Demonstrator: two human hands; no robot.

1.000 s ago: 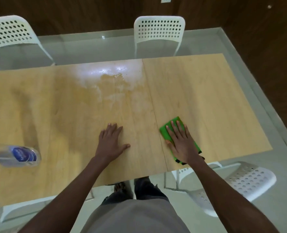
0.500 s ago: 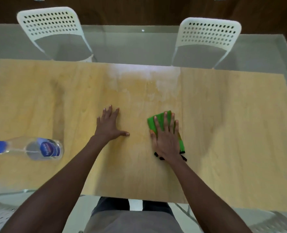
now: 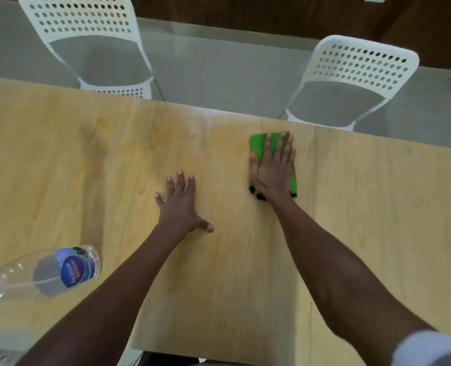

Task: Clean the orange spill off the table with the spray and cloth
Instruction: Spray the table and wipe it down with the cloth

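A green cloth (image 3: pixel 258 145) lies flat on the wooden table (image 3: pixel 377 207) near its far edge. My right hand (image 3: pixel 273 167) presses down on the cloth with fingers spread, covering most of it. My left hand (image 3: pixel 180 207) rests palm down on the bare wood to the left, fingers apart, holding nothing. A faint orange, wet-looking smear (image 3: pixel 219 133) shows on the wood left of the cloth, toward the far edge. The clear spray bottle (image 3: pixel 47 270), with a blue label and blue cap, lies on its side at the near left.
Two white perforated chairs stand beyond the far edge, one at the back left (image 3: pixel 87 35), one at the back right (image 3: pixel 356 75). A seam (image 3: pixel 313 207) runs across the table just right of the cloth. Grey floor and a dark wooden wall lie behind.
My right hand has pushed the green cloth away from me, from the near edge up to the far part of the table over the spill. The left hand stayed flat; the view shifted.
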